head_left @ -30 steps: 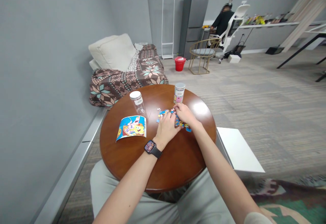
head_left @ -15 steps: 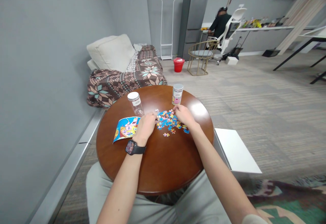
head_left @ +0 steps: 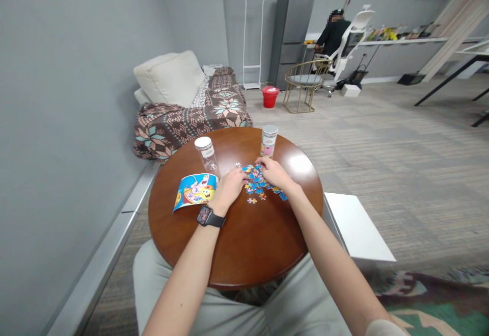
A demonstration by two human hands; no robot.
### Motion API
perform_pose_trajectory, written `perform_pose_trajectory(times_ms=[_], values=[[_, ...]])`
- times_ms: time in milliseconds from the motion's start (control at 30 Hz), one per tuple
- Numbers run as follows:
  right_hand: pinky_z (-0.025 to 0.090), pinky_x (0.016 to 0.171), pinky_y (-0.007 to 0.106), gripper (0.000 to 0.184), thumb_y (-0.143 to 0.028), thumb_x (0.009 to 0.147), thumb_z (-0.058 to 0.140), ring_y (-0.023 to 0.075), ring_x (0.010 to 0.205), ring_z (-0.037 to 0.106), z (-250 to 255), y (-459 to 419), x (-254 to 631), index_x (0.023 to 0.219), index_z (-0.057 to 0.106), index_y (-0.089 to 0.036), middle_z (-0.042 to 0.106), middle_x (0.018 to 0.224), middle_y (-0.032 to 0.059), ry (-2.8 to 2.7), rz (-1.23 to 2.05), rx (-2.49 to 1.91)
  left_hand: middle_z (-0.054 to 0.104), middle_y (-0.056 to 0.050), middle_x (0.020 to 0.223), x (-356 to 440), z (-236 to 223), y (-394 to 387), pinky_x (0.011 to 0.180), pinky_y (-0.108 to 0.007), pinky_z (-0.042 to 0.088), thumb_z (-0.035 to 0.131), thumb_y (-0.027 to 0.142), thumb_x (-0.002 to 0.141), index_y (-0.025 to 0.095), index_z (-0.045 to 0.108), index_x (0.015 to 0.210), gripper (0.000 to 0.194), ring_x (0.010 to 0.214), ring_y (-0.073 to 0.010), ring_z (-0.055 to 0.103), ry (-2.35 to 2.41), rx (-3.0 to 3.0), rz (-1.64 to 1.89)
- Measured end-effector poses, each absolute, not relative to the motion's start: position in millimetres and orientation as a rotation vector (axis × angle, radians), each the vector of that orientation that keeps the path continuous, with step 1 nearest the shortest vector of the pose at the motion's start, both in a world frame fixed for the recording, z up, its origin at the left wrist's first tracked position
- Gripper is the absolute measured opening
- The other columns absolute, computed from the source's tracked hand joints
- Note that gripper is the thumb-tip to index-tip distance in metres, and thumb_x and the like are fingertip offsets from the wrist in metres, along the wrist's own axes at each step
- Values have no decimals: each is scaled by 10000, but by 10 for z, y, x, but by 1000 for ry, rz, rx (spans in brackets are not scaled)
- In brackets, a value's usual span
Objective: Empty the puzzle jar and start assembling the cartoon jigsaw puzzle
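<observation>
A pile of jigsaw puzzle pieces [head_left: 256,187], mostly blue with yellow and pink, lies spread on the round brown table [head_left: 252,239]. My left hand [head_left: 231,185], with a black watch on its wrist, reaches the pile's left edge, fingers stretched and touching pieces. From the right, my right hand [head_left: 273,172] rests its slightly bent, parted fingers on the far side of the pile. I make out no piece lifted in either hand. Left of the pile lies a curled cartoon picture sheet [head_left: 194,191], partly behind my left hand.
Behind the sheet stands a clear jar [head_left: 208,158] with a white lid. A second jar [head_left: 268,145] with a printed label is just beyond my right hand. A white box [head_left: 357,224] stands right of the table. Farther back, a person [head_left: 332,35] sits near a counter.
My left hand has moved right, off the picture sheet's edge and onto the pile's left side. My right hand has shifted slightly left over the pieces. The view has swung a little.
</observation>
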State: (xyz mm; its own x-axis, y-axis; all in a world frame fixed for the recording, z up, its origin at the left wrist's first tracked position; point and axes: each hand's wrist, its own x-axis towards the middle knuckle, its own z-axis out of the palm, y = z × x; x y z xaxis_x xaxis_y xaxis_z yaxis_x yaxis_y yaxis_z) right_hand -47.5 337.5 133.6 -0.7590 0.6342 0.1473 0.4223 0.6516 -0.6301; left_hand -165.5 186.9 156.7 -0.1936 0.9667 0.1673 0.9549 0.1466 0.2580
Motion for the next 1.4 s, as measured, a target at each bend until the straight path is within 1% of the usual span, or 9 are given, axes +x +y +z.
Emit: perform_pose_trajectory(times_ms=[100, 300, 400, 600, 833, 1067, 1233, 1300, 1400], values=[[403, 1057, 311, 447, -51, 816, 423, 201, 1195, 580, 1305, 3373, -485, 1203, 623, -151, 642, 1269, 104, -2539, 809, -798, 644, -95, 1059, -1635, 1523, 1886, 932, -325, 499, 406, 93, 935, 177, 660, 1073, 301, 1021, -203, 625, 2500, 1897, 518], [408, 1047, 306, 433, -43, 832, 421, 203, 1177, 594, 1375, 3325, -469, 1199, 629, -140, 651, 1256, 115, -2560, 805, -824, 569, -170, 1351, -1729, 1399, 1884, 1122, -359, 377, 332, -86, 811, 89, 566, 1283, 555, 1287, -200, 515, 2565, 1852, 481], [417, 1027, 305, 407, -35, 832, 424, 204, 1159, 597, 1398, 3316, -461, 1167, 637, -126, 658, 1226, 127, -2554, 789, -826, 531, -176, 1400, -1754, 1371, 1893, 1152, -334, 335, 315, -88, 811, 60, 550, 1310, 571, 1335, -195, 470, 2497, 1887, 443], [414, 1028, 303, 381, -38, 827, 428, 188, 1142, 590, 1360, 3350, -472, 1129, 641, -133, 660, 1191, 115, -2555, 770, -804, 569, -113, 1355, -1736, 1350, 1909, 1063, -344, 432, 367, -11, 862, 184, 632, 1230, 493, 1224, -209, 562, 2458, 1949, 488], [360, 1115, 336, 412, -33, 820, 466, 202, 1291, 511, 1357, 3304, -483, 1173, 642, -149, 623, 1298, 100, -2638, 766, -586, 495, -152, 1444, -1726, 1325, 1925, 1141, -392, 353, 338, -78, 808, 120, 491, 1371, 616, 1379, -218, 421, 2481, 1866, 531], [427, 1052, 334, 325, -74, 804, 545, 199, 1148, 616, 1376, 3306, -462, 1070, 695, -186, 692, 1179, 72, -2638, 720, -645, 651, -121, 1228, -1690, 1376, 1943, 1026, -367, 458, 387, -19, 842, 158, 587, 1208, 454, 1144, -202, 610, 2369, 1821, 762], [355, 1133, 353, 350, -17, 813, 486, 204, 1329, 487, 1376, 3282, -476, 993, 733, -187, 589, 1363, 71, -2674, 756, -542, 649, -120, 1216, -1636, 1396, 1970, 1038, -361, 442, 423, 10, 852, 153, 626, 1135, 376, 1154, -204, 592, 2397, 1770, 825], [349, 1141, 362, 369, -13, 822, 471, 200, 1341, 475, 1378, 3270, -482, 976, 744, -207, 622, 1323, 43, -2705, 776, -521, 668, -104, 1179, -1637, 1399, 1974, 1035, -346, 442, 422, 11, 850, 163, 654, 1080, 360, 1134, -197, 599, 2364, 1780, 812], [363, 1131, 352, 350, -39, 831, 489, 195, 1270, 547, 1373, 3284, -486, 964, 757, -220, 677, 1236, 33, -2702, 774, -503, 683, -90, 1141, -1657, 1392, 1974, 1025, -336, 446, 407, -16, 825, 167, 675, 1040, 389, 1110, -193, 606, 2372, 1747, 781]])
